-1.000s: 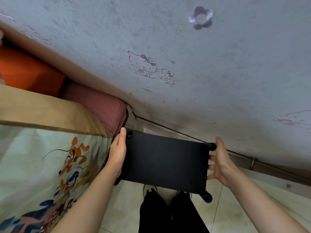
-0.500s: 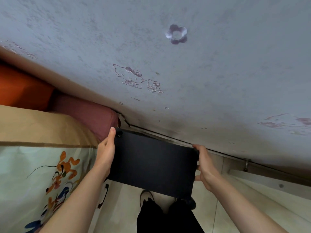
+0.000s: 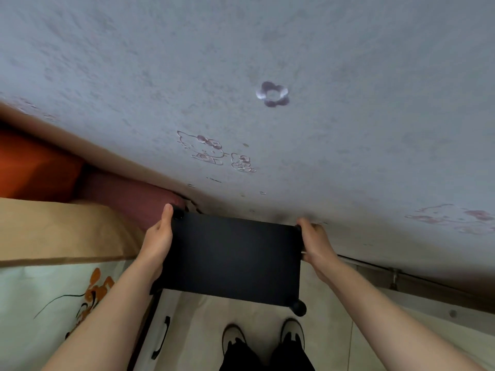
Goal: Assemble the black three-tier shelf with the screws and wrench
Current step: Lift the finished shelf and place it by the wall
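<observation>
Gripping black shelf [image 3: 233, 258] | left hand [image 3: 158, 242] | right hand [image 3: 316, 243]

We are looking through a single wide-angle camera worn on the head, facing forward and steeply down. It is sitting close above the black shelf [image 3: 233, 258], which is filling the lower middle between the left hand [image 3: 158, 242] and right hand [image 3: 316, 242]. The grey wall [image 3: 267, 62] is curving across the top; the floor [image 3: 195, 330] and shoes [image 3: 233, 336] are lying directly below.
</observation>
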The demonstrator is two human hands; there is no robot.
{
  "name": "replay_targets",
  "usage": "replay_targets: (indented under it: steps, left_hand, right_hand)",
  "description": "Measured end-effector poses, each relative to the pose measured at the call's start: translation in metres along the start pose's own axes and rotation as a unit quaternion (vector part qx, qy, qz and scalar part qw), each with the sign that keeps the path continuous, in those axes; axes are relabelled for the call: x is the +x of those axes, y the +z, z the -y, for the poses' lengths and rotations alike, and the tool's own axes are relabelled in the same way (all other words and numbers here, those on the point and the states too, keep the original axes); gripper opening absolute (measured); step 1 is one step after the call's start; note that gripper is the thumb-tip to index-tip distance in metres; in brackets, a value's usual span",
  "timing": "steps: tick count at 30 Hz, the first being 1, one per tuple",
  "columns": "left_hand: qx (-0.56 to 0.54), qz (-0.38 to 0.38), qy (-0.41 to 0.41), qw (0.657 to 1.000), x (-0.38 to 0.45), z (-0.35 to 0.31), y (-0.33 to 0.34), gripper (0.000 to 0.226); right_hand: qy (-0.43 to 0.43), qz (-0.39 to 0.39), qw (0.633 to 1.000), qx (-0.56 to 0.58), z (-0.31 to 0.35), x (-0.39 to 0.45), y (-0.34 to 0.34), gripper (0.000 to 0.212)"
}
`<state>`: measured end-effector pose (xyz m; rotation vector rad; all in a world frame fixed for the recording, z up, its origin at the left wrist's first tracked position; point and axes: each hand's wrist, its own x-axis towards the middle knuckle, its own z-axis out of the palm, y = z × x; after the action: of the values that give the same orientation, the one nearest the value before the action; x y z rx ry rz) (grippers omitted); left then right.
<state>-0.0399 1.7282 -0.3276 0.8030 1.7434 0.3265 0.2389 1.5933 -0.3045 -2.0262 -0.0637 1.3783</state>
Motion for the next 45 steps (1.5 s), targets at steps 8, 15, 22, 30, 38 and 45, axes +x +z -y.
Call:
replay_targets:
  steps: [8, 15, 22, 30, 38, 45]
  left_hand:
    - [0.009, 0.024, 0.072, 0.997, 0.018, -0.027, 0.004, 0.070]
    - [0.056, 0.036, 0.073, 0.995, 0.006, -0.018, -0.017, 0.060]
    - [0.249, 0.000, 0.126, 0.960, -0.032, 0.005, -0.032, 0.051]
    - [-0.028, -0.064, 0.067, 0.995, -0.058, 0.050, -0.027, 0.055]
    - [-0.151, -0.055, 0.066, 0.985, -0.053, 0.044, -0.020, 0.031]
    - [-0.164, -0.045, 0.061, 0.983, -0.045, 0.045, -0.018, 0.034]
  right_hand:
    - [0.018, -0.012, 0.993, 0.120, 0.002, 0.009, 0.006, 0.022]
    - [0.044, 0.029, 0.998, 0.035, -0.002, 0.004, 0.004, 0.064]
    - [0.059, 0.062, 0.995, 0.051, -0.023, -0.014, -0.004, 0.072]
    - [0.082, 0.106, 0.990, 0.049, -0.012, -0.018, -0.001, 0.052]
    - [0.065, 0.078, 0.993, 0.055, -0.007, -0.020, 0.002, 0.061]
    - [0.074, 0.045, 0.994, 0.065, 0.001, -0.017, 0.006, 0.066]
